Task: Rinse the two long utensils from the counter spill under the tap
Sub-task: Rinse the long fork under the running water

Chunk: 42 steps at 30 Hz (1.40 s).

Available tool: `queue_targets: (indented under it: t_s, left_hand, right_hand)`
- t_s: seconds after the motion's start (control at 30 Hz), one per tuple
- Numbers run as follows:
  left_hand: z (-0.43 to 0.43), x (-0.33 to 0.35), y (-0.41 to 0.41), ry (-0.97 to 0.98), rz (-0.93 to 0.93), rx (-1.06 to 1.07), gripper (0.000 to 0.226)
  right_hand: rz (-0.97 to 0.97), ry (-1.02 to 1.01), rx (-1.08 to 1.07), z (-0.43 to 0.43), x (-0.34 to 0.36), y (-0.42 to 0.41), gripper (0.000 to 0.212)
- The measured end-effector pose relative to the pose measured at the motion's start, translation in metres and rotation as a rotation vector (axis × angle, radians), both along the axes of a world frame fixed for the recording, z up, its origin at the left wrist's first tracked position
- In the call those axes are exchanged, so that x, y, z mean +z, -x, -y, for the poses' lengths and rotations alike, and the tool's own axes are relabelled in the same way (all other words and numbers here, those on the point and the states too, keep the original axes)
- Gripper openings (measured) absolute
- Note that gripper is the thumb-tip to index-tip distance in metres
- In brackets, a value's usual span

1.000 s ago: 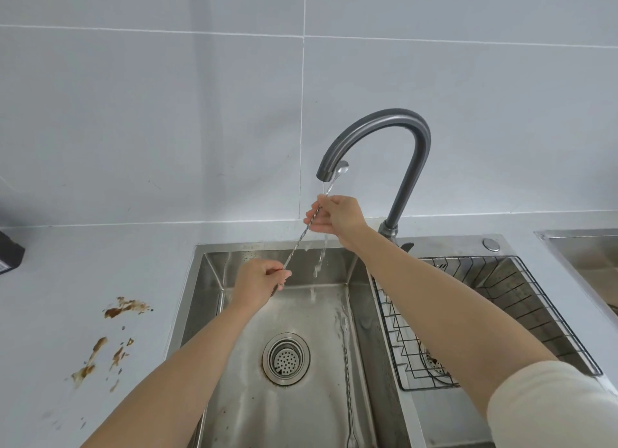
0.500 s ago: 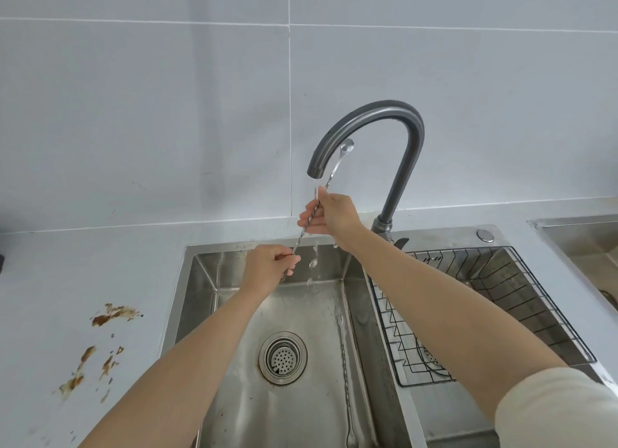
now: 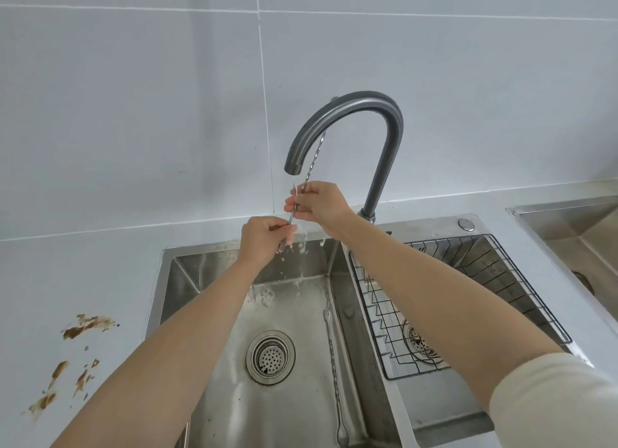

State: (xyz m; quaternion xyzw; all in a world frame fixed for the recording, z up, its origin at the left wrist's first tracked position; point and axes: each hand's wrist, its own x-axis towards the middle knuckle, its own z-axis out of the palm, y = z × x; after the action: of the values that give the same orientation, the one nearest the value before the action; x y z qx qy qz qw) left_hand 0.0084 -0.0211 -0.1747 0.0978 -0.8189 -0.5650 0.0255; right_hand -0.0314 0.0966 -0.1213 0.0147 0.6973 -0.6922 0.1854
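a pale tiled wall (image 3: 133, 113) fills the upper half of the view. below it runs the grey tabletop (image 3: 83, 263), with a steel sink (image 3: 200, 273) set into it at 6 o'clock and the edge of a second basin (image 3: 568, 226) at 3 o'clock. a black wire basket (image 3: 501, 280) sits in the sink's right compartment, at about 4 o'clock. the dark curved tap (image 3: 384, 119) rises from the sink's back rim near the centre. its spout opens over the left compartment, and water (image 3: 302, 247) runs down and splashes round the hands. the right hand (image 3: 321, 206) sits just under the spout, its grip pinching the middle of a long twisted utensil (image 3: 312, 161). the left hand (image 3: 264, 240), just at 7 o'clock of the right, has its grip clenched round the same stem's lower end. that utensil slants up towards 1 o'clock and passes behind the spout. the second long utensil (image 3: 334, 364) lies flat on the floor of the left compartment, along its right wall, at 3 o'clock of the round drain strainer (image 3: 271, 357). brown spill stains (image 3: 87, 325) mark the tabletop at 8 o'clock.
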Motion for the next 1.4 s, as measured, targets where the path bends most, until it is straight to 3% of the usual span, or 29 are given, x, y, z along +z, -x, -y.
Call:
queue_targets:
  t_s: [0.1, 0.2, 0.3, 0.6, 0.83, 1.03, 1.17, 1.4]
  left_hand:
    - [-0.002, 0.004, 0.008, -0.062, 0.007, 0.002, 0.035]
    - [-0.004, 0.009, 0.014, -0.103, 0.003, 0.006, 0.012]
    - [-0.006, 0.013, 0.018, -0.175, 0.016, -0.012, 0.005]
    - [-0.008, 0.025, 0.014, -0.199, 0.068, -0.105, 0.025]
    - [-0.014, 0.028, 0.013, 0.039, 0.088, -0.133, 0.032]
    - [-0.015, 0.028, 0.011, 0.076, 0.015, -0.075, 0.021]
    - [-0.017, 0.026, 0.013, 0.117, 0.013, -0.068, 0.034]
    - [-0.015, 0.016, 0.016, -0.046, -0.003, 0.024, 0.013]
  right_hand:
    - [-0.010, -0.006, 0.014, 0.000, 0.000, 0.000, 0.015]
    - [-0.037, -0.009, 0.001, -0.003, 0.001, 0.002, 0.025]
    - [-0.057, 0.017, -0.017, -0.006, 0.006, 0.005, 0.027]
    - [-0.104, -0.017, -0.072, -0.005, 0.011, 0.009, 0.029]
    - [-0.133, -0.041, -0.116, 0.002, 0.014, 0.011, 0.024]
    - [-0.146, -0.026, -0.151, -0.002, 0.020, 0.016, 0.024]
    - [-0.145, 0.003, -0.186, -0.006, 0.026, 0.021, 0.023]
    - [-0.142, -0.027, -0.157, -0.005, 0.021, 0.019, 0.012]
